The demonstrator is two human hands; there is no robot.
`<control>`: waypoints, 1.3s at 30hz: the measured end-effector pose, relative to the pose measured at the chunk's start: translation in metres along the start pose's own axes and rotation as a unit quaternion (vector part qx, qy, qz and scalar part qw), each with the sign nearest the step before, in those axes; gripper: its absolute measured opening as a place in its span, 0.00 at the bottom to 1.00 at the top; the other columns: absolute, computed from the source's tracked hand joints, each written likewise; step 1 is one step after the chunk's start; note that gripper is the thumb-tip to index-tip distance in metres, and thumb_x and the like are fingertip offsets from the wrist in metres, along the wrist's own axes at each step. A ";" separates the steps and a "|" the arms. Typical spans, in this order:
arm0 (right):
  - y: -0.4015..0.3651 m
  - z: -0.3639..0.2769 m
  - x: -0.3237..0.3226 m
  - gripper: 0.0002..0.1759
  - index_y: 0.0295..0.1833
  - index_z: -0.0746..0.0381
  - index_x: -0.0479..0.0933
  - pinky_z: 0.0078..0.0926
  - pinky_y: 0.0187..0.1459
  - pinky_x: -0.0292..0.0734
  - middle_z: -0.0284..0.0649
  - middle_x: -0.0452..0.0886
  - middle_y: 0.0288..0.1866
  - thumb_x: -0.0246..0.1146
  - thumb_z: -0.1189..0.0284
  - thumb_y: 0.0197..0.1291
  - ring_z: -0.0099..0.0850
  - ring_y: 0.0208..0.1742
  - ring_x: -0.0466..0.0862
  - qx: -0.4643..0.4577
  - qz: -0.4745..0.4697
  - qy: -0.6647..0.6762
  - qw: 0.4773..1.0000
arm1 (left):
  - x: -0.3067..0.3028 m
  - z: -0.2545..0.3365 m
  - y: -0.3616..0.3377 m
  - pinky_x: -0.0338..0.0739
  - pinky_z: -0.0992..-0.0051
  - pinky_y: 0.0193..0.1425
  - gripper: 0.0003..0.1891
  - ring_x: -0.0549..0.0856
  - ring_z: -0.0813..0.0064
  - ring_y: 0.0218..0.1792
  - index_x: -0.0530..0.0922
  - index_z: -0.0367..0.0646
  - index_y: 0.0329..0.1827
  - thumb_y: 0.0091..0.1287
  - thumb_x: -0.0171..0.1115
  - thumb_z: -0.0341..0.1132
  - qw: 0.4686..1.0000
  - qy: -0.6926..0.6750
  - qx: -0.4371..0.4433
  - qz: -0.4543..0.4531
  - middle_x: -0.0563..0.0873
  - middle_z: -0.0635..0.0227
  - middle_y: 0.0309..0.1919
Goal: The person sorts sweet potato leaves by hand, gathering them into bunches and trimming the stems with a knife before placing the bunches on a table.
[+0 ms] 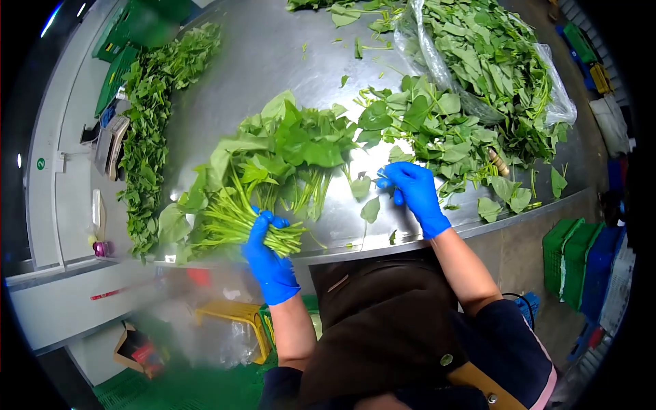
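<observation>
My left hand (pixel 268 258), in a blue glove, is wrapped around the pale green stems of a bunch of leafy greens (pixel 229 217) at the table's near edge. Behind that bunch, more greens (pixel 311 143) lie heaped with their stems toward me. My right hand (pixel 415 196), also gloved in blue, has its fingertips pinched together above the metal table (pixel 253 65). Whatever is between them is too small to make out. A loose leaf (pixel 370 210) and another leaf (pixel 360 186) are just left of these fingertips.
On the right, a loose pile of greens (pixel 437 130) adjoins a clear plastic bag (pixel 560 92) full of leaves. A row of greens (pixel 145 143) lines the table's left side. Green crates (pixel 570 260) are stacked at right; a yellow crate (pixel 236 313) stands below the table.
</observation>
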State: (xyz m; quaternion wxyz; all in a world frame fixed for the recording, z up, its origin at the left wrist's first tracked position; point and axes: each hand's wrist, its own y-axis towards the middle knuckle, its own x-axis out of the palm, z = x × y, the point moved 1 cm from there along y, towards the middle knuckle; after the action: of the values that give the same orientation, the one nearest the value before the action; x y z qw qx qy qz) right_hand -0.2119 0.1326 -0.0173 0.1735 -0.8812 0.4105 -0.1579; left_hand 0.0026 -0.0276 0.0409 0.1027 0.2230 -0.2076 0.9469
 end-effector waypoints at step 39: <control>-0.008 -0.022 -0.037 0.17 0.51 0.65 0.78 0.24 0.43 0.77 0.41 0.83 0.36 0.62 0.67 0.60 0.24 0.37 0.82 -0.136 -0.124 -0.171 0.968 | 0.043 -0.045 -0.032 0.76 0.74 0.46 0.16 0.81 0.72 0.38 0.76 0.35 0.48 0.55 0.63 0.21 0.998 -0.002 -0.023 0.057 0.81 0.64 0.40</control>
State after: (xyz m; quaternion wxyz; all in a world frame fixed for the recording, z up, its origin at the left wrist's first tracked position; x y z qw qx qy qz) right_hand -0.2381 0.1628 0.0005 0.0992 -0.9542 0.2803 0.0319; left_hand -0.0427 0.0255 0.0357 0.0534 0.2104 -0.2423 0.9456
